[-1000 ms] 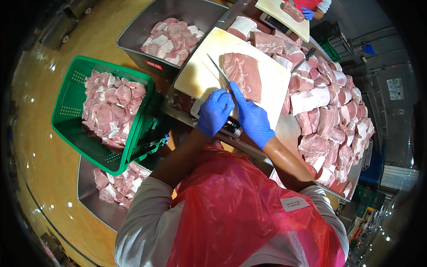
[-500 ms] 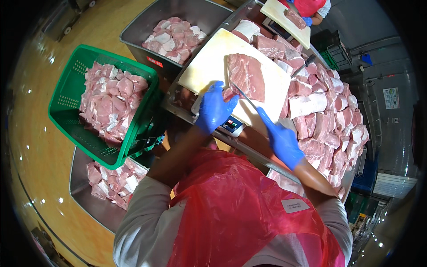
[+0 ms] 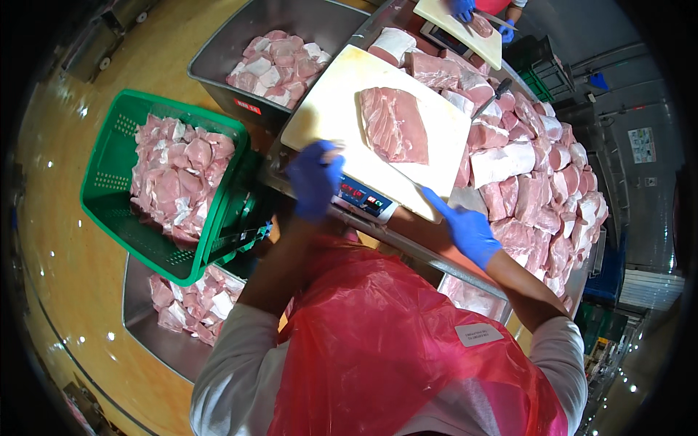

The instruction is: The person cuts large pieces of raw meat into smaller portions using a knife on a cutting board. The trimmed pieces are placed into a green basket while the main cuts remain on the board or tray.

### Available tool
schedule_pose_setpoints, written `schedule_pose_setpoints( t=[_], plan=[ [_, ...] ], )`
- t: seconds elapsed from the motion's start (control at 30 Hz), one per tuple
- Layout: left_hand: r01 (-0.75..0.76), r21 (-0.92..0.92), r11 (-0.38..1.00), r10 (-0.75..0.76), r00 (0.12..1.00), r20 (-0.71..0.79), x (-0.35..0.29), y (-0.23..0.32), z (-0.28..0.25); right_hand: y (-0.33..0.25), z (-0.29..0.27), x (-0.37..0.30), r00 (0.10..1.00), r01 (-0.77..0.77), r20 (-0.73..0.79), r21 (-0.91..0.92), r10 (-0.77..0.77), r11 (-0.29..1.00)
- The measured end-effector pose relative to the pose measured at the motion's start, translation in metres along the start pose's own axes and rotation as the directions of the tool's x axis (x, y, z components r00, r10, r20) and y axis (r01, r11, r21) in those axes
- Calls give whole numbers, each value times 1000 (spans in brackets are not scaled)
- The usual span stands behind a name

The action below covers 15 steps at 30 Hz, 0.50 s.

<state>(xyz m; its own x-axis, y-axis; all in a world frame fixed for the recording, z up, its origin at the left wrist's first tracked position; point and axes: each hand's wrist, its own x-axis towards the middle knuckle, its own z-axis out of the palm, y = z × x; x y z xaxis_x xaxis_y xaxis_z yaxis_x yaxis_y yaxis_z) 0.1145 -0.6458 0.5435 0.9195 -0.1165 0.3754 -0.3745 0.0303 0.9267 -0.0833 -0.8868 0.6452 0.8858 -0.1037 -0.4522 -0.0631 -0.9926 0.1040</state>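
A slab of pale pink raw meat point(image 3: 396, 129) lies flat on the white cutting board point(image 3: 327, 94). My right hand point(image 3: 472, 234), in a blue glove, is closed round a knife point(image 3: 408, 179); the blade points up and left over the board, just below the slab. My left hand point(image 3: 316, 182), also gloved in blue and smeared by motion, is off the board's lower left corner. A small pinkish piece of meat point(image 3: 334, 153) shows at its fingertips. Under the board's front edge sits a scale point(image 3: 363, 198) with a lit red display.
At left a green basket point(image 3: 109, 178) of meat pieces stands above a metal tub point(image 3: 142, 309) holding more. Another metal tub point(image 3: 218, 62) is behind. Large meat cuts point(image 3: 509, 163) pile up at right, with a dark-handled tool point(image 3: 502, 88) among them. A co-worker's gloved hands point(image 3: 507, 30) work at the far board.
My left hand has moved left, away from the slab, with the small piece of meat. The knife has drawn back from the slab's edge. The co-worker's knife has come into view.
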Motion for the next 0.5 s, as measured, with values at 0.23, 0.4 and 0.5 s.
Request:
schedule_pose_setpoints(
  t=[0.23, 0.4, 0.5],
  plan=[
    [88, 939, 334, 38, 994, -107, 55, 10, -224, 40, 18, -33, 885, 247, -460, 605, 79, 757],
    [-531, 504, 681, 442, 847, 296, 68, 15, -43, 36, -18, 83, 923, 300, -267, 951, 277, -81],
    [48, 429, 902, -249, 869, 428, 56, -4, 66, 27, -18, 136, 910, 383, -293, 863, 292, -328]
  ],
)
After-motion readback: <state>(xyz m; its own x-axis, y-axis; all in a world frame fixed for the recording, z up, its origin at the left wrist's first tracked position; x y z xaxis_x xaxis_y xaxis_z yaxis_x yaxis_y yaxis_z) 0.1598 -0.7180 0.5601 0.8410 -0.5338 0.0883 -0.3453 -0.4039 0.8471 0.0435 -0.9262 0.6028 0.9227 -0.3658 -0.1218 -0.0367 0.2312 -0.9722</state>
